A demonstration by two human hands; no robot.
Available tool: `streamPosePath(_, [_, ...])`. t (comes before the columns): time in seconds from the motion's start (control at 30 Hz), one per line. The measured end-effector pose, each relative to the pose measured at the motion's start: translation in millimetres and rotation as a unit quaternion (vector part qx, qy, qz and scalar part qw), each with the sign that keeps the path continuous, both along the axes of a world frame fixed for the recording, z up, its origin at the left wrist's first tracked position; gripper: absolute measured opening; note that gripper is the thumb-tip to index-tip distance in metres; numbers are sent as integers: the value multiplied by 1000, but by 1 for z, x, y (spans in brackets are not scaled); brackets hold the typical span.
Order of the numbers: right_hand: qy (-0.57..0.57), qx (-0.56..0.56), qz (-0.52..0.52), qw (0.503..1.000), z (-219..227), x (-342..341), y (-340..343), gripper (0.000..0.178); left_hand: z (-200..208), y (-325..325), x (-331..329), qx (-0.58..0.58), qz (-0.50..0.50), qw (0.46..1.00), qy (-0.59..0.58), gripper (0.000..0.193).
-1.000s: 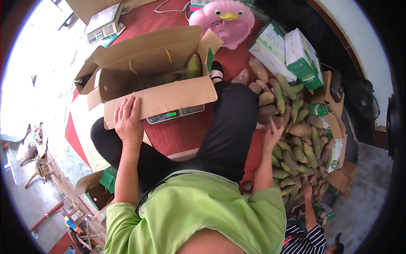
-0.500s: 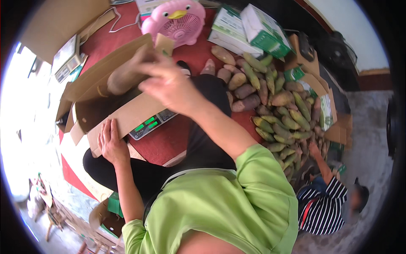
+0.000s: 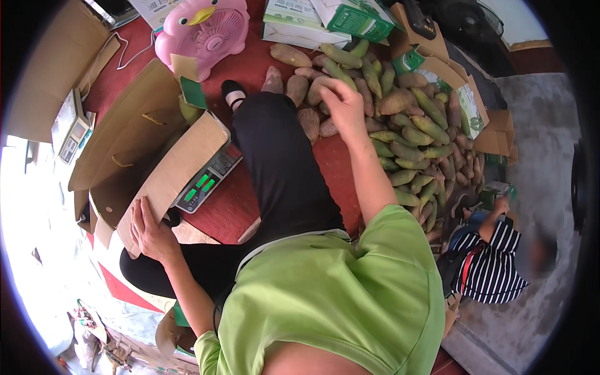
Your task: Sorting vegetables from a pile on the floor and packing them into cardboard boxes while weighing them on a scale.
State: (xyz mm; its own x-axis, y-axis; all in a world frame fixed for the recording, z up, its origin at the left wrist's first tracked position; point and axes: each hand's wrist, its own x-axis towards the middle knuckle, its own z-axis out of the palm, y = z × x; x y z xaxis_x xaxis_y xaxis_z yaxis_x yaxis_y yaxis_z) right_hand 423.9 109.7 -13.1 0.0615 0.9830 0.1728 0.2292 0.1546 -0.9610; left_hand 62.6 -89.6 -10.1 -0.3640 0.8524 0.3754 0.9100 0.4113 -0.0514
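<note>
My left hand (image 3: 153, 236) lies at the near end of a cardboard box (image 3: 190, 156), its fingers over the long flap and its thumb hidden. The box stands open on a digital scale (image 3: 209, 181) with green lit figures. Inside its far end, beside a green flap, a greenish tuber (image 3: 189, 112) shows; the rest of the inside is dark. Over to the right, my right hand (image 3: 345, 112) has its fingers curled on a brown sweet-potato-like tuber (image 3: 317, 90) at the edge of the pile. Long green and brown tubers (image 3: 415, 134) make up that heap.
A pink animal-shaped fan (image 3: 209, 40) and white-green cartons (image 3: 306, 22) stand at the back. My bent leg (image 3: 281, 156) lies between scale and pile. A second scale (image 3: 69, 125) sits far left. Another person in a striped shirt (image 3: 490, 269) is beyond the pile, lower right.
My right hand has left the box, where it held a brown tuber, and moved right to the pile. My left hand stays on the flap. The view has shifted; the other person's hand has left the pile.
</note>
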Motion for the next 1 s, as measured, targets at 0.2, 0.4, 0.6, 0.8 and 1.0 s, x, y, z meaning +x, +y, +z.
streamPosePath(0.2, [-175, -149, -120, 966, -174, 112, -39, 21, -6, -2, -3, 3, -6, 1000, 8, 42])
streamPosePath(0.4, [-316, -331, -83, 885, -301, 150, -130, 19, -7, -4, -3, -10, -4, 1000, -2, 53])
streamPosePath(0.6, [-599, -288, 246, 706, -344, 136, -187, 18, -1, -7, -4, -10, -18, 999, 27, 53])
streamPosePath(0.8, [-305, -449, 6, 840, -362, 175, -184, 17, -8, 5, 2, -18, -31, 999, 3, 52])
streamPosePath(1.0, [-350, -354, -55, 865, -268, 130, -94, 19, 0, -1, 2, -16, -15, 1000, 10, 51])
